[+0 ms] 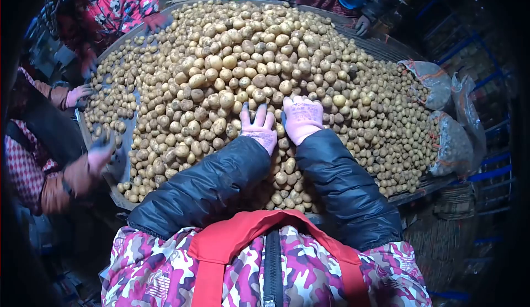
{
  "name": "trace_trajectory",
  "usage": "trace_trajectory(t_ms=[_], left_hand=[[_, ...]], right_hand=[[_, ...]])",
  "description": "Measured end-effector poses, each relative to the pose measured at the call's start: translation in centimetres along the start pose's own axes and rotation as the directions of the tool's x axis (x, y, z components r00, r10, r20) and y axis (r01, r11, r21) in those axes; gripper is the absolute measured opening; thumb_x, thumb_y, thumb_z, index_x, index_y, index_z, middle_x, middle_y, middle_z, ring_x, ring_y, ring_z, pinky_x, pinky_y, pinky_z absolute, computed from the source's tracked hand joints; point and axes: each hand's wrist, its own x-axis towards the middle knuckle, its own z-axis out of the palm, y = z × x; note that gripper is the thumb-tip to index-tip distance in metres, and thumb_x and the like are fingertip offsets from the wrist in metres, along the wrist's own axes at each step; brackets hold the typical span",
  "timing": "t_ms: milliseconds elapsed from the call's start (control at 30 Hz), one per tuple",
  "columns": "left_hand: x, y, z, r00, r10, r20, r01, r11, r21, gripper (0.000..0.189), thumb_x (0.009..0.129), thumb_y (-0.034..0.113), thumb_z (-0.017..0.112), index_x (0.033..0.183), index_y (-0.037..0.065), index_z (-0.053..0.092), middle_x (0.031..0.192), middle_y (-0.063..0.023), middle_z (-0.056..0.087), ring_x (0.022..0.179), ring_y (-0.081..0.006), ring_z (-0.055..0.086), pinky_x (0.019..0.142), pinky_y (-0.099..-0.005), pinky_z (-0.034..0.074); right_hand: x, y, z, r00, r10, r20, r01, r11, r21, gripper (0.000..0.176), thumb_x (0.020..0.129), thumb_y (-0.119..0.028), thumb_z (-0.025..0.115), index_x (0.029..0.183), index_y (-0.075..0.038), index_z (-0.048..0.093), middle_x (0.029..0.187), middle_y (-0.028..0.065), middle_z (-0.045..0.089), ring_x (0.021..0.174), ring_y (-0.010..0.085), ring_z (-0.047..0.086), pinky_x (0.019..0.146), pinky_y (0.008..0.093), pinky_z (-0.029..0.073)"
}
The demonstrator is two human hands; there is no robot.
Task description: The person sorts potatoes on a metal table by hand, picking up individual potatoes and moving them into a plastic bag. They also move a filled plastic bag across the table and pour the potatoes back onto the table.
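A broad heap of small potatoes point(243, 64) lies in front of me. My left hand point(259, 130), in a pink glove with dark fingertips, rests on the heap with its fingers spread and nothing held. Just right of it, my right hand point(302, 120) wears a matching glove. Its fingers curl down against the potatoes, and its palm side is hidden, so what it holds, if anything, does not show. Both hands are apart from each other, with several potatoes between them.
The table's raised rim point(91, 136) borders the heap. On the left, gloved co-worker hands point(100, 155) reach over the edge; other people point(118, 3) stand at the far side. Filled mesh sacks point(452, 141) lean at the right edge, with blue racks point(491, 172) beyond.
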Motion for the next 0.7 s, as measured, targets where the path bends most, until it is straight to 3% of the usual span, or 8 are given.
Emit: trace_trajectory(t_ms=[133,267,400,533,567,600,667,700], left_hand=[[0.4,0.5,-1.7,0.997,0.010,0.077,-0.020,0.992,0.127,0.028,0.084,0.027,0.061,0.102,0.015,0.079,0.137,-0.0111,0.054,0.143,-0.0349,0.035,0.110,-0.0782,0.016],[0.7,0.8,-0.2,0.998,-0.027,0.057,0.020,0.992,0.128,0.031,0.082,0.027,0.062,0.104,0.014,0.078,0.139,-0.0107,0.053,0.144,-0.0345,0.035,0.110,-0.0782,0.017],[-0.5,0.4,-0.9,0.999,0.000,0.050,-0.005,0.996,0.094,0.030,0.085,0.024,0.059,0.106,0.013,0.077,0.140,-0.0127,0.051,0.144,-0.0356,0.033,0.110,-0.0783,0.016],[-0.8,0.2,-2.3,0.973,-0.011,0.230,0.008,1.000,0.014,0.046,0.080,0.026,0.068,0.122,0.008,0.072,0.150,-0.0146,0.044,0.149,-0.0372,0.025,0.112,-0.0774,0.012],[-0.7,0.3,-2.8,0.965,-0.025,0.261,0.026,1.000,-0.001,0.047,0.079,0.026,0.069,0.122,0.009,0.072,0.150,-0.0142,0.043,0.149,-0.0370,0.025,0.112,-0.0774,0.012],[-0.6,0.4,-3.6,0.956,-0.038,0.292,0.045,0.999,-0.017,0.047,0.078,0.025,0.071,0.122,0.009,0.072,0.151,-0.0139,0.043,0.149,-0.0369,0.024,0.112,-0.0773,0.011],[-0.6,0.8,-5.0,0.930,-0.057,0.364,0.061,0.998,-0.001,0.048,0.077,0.025,0.072,0.122,0.010,0.072,0.151,-0.0132,0.043,0.149,-0.0364,0.025,0.113,-0.0759,0.012],[-0.6,0.7,-3.4,0.961,-0.052,0.271,0.050,0.999,0.014,0.036,0.081,0.025,0.068,0.113,0.012,0.074,0.150,-0.0137,0.045,0.148,-0.0367,0.027,0.112,-0.0761,0.013]], right_hand=[[1.8,0.0,-2.9,0.932,-0.010,0.363,0.005,1.000,0.013,0.027,0.095,-0.023,0.052,0.108,-0.015,0.073,0.108,0.0115,0.074,0.102,0.0283,0.072,0.080,0.0451,0.056],[2.2,-0.5,-3.8,0.919,-0.012,0.394,0.007,1.000,0.013,0.028,0.093,-0.018,0.054,0.109,-0.015,0.076,0.114,0.0116,0.074,0.105,0.0268,0.072,0.083,0.0439,0.055],[-0.6,0.3,-1.8,0.987,0.014,0.158,-0.024,0.998,0.065,0.021,0.090,-0.021,0.059,0.100,-0.010,0.073,0.105,0.0150,0.073,0.097,0.0299,0.072,0.081,0.0450,0.055],[-5.4,2.0,-0.3,0.984,0.163,-0.077,-0.108,0.872,0.477,0.029,0.090,-0.032,0.067,0.101,-0.005,0.070,0.098,0.0190,0.073,0.089,0.0336,0.071,0.078,0.0428,0.055],[-6.7,2.9,1.9,0.973,0.209,-0.100,-0.079,0.704,0.706,0.036,0.088,-0.032,0.072,0.108,-0.003,0.069,0.094,0.0142,0.074,0.084,0.0298,0.072,0.072,0.0412,0.055],[-7.8,3.6,3.6,0.970,0.243,0.008,-0.099,0.364,0.926,0.035,0.089,-0.029,0.073,0.116,-0.008,0.067,0.096,0.0051,0.073,0.079,0.0252,0.071,0.068,0.0384,0.056],[-9.4,3.9,1.2,0.881,0.187,0.435,-0.336,-0.399,0.853,0.034,0.090,-0.026,0.071,0.120,-0.012,0.065,0.101,0.0002,0.069,0.082,0.0210,0.068,0.073,0.0372,0.057],[-10.2,3.1,-1.0,0.867,0.195,0.459,-0.258,-0.613,0.747,0.038,0.090,-0.027,0.069,0.124,-0.011,0.062,0.104,0.0034,0.067,0.087,0.0191,0.067,0.077,0.0353,0.057]])
